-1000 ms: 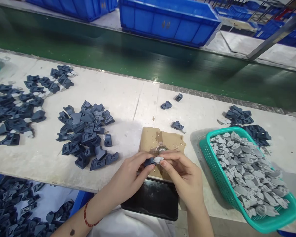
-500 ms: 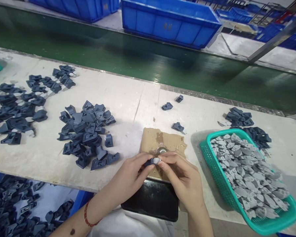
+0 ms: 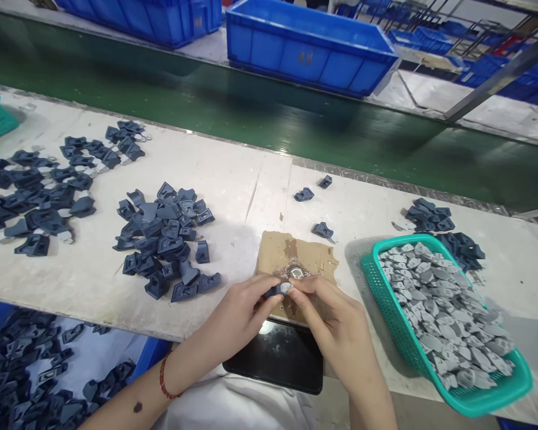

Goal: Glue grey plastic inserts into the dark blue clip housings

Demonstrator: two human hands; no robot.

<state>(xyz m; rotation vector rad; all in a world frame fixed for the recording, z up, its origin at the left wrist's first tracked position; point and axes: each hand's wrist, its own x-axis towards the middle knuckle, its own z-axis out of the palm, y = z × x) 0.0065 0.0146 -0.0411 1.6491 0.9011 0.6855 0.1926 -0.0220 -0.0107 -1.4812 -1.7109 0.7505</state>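
Note:
Between my two hands is a small dark blue plastic part point(image 3: 272, 291) with a light grey piece point(image 3: 286, 288) at its right end. My left hand point(image 3: 246, 304) pinches the blue part between thumb and fingers. My right hand point(image 3: 334, 310) closes thumb and forefinger on the grey piece, which touches the blue part; whether it is fully seated I cannot tell. Both hands are over a piece of brown cardboard point(image 3: 273, 254), where a small round metal object point(image 3: 296, 272) sits just beyond my fingertips. Below my hands lies a black flat device point(image 3: 278, 358) like a tablet.
A green basket point(image 3: 376, 298) of grey pieces stands at the right. Piles of blue parts point(image 3: 161, 230) lie on the white table point(image 3: 219, 161) at left and far right. A blue bin point(image 3: 147, 358) of parts sits lower left. Beyond the green strip point(image 3: 197, 101) stand blue crates point(image 3: 305, 54).
The view has shifted slightly. My hands remain around the same blue part and grey piece, and the round metal object behind them shows more fully now.

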